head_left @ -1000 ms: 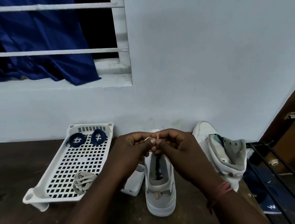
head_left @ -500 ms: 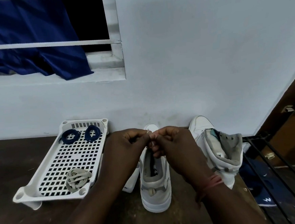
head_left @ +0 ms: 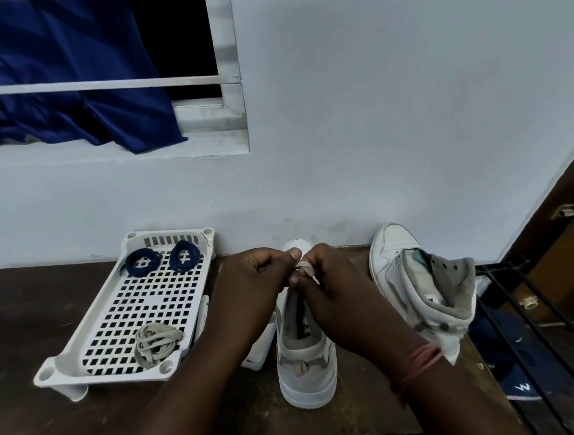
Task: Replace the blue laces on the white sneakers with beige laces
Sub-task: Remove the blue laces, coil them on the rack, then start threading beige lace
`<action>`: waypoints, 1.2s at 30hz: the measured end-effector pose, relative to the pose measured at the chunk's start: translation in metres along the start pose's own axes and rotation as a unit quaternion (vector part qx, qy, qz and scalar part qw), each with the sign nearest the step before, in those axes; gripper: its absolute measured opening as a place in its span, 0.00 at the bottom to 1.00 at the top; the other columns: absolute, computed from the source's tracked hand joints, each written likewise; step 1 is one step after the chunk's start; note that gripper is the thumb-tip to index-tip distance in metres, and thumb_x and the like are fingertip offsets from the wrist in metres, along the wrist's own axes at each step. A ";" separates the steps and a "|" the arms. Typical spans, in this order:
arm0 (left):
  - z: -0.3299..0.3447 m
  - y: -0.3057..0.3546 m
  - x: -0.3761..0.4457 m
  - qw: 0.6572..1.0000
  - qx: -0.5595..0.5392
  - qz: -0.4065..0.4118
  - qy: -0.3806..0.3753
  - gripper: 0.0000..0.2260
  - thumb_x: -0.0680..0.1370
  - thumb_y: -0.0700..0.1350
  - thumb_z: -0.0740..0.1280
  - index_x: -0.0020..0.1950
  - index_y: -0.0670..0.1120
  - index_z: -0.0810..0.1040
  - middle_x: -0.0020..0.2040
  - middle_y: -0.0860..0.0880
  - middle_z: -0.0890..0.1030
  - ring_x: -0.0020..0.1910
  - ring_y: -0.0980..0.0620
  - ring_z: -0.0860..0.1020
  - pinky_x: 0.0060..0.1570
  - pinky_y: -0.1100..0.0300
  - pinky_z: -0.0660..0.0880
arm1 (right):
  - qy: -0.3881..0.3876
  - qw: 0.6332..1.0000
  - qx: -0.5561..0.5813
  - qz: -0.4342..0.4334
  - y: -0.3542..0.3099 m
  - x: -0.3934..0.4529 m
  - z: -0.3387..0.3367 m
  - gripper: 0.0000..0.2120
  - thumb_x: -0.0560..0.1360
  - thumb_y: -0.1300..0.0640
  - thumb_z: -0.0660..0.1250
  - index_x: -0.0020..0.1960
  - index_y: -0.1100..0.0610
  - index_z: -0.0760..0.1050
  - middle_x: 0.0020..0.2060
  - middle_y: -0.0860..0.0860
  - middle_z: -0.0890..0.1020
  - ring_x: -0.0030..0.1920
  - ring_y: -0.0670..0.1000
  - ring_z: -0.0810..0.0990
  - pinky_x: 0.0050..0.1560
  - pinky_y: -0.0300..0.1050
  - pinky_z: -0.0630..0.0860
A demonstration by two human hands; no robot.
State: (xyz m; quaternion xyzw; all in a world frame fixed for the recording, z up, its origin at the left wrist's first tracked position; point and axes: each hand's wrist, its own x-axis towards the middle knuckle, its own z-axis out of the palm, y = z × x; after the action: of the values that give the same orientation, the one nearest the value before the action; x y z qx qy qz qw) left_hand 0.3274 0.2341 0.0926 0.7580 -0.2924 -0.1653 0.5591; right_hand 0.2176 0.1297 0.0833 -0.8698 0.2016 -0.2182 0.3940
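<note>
Beige lace mostly behind hands.

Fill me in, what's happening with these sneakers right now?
A person is relacing white sneakers on a dark table. Both hands, the left hand and the right hand, pinch a beige lace above the nearer sneaker, which stands heel toward the camera. The second sneaker stands to the right, untouched, no lace visible. In the white tray lie two coiled blue laces at the far end and a bundled beige lace at the near end.
</note>
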 end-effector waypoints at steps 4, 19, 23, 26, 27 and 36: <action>-0.004 0.003 0.000 0.994 -0.090 -0.066 -0.010 0.10 0.77 0.54 0.73 0.42 0.50 0.88 0.36 0.44 0.84 0.37 0.52 0.79 0.37 0.54 0.78 | 0.059 0.996 -0.040 -0.056 0.005 0.004 0.003 0.09 0.83 0.52 0.61 0.47 0.48 0.77 0.39 0.44 0.82 0.41 0.43 0.81 0.44 0.49 0.78; -0.073 -0.018 0.040 0.841 -0.486 -0.212 0.104 0.14 0.85 0.45 0.56 0.39 0.49 0.68 0.29 0.54 0.67 0.20 0.59 0.59 0.18 0.67 0.55 | 0.290 0.711 0.621 0.160 0.017 0.015 -0.079 0.15 0.87 0.49 0.52 0.43 0.50 0.68 0.33 0.49 0.81 0.32 0.48 0.79 0.30 0.38 0.75; -0.052 -0.001 0.028 0.997 -0.014 -0.046 0.066 0.15 0.79 0.58 0.69 0.66 0.62 0.75 0.48 0.55 0.78 0.37 0.61 0.78 0.35 0.62 0.74 | 0.178 0.834 0.480 0.206 0.015 0.019 -0.060 0.11 0.83 0.55 0.60 0.41 0.50 0.68 0.27 0.46 0.66 0.26 0.46 0.62 0.25 0.40 0.59; -0.034 -0.010 0.024 0.974 0.206 0.054 -0.072 0.27 0.74 0.69 0.69 0.72 0.70 0.70 0.58 0.59 0.77 0.53 0.63 0.78 0.52 0.60 0.77 | 0.124 0.924 0.299 0.204 0.008 0.015 -0.051 0.02 0.79 0.56 0.66 0.49 0.53 0.74 0.31 0.48 0.73 0.27 0.47 0.68 0.28 0.42 0.65; -0.031 -0.014 0.023 0.968 0.218 0.060 -0.114 0.27 0.72 0.73 0.67 0.70 0.70 0.72 0.60 0.60 0.79 0.55 0.62 0.80 0.56 0.57 0.78 | 0.092 0.944 0.243 0.205 0.007 0.012 -0.050 0.04 0.79 0.54 0.68 0.52 0.51 0.75 0.34 0.48 0.75 0.28 0.46 0.71 0.30 0.42 0.68; -0.048 -0.008 0.010 0.911 0.260 -0.028 -0.319 0.15 0.72 0.62 0.75 0.40 0.51 0.85 0.33 0.56 0.81 0.34 0.60 0.78 0.41 0.61 0.74 | -0.269 0.945 -0.112 0.150 0.011 -0.001 -0.049 0.19 0.73 0.33 0.71 0.40 0.49 0.81 0.30 0.44 0.78 0.31 0.42 0.73 0.38 0.41 0.70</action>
State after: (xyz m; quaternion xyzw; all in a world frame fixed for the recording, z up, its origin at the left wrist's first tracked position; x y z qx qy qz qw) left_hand 0.3654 0.2656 0.1009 0.7914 -0.4666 -0.3319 0.2141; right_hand 0.1887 0.0940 0.1037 -0.8942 0.2395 0.1099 0.3619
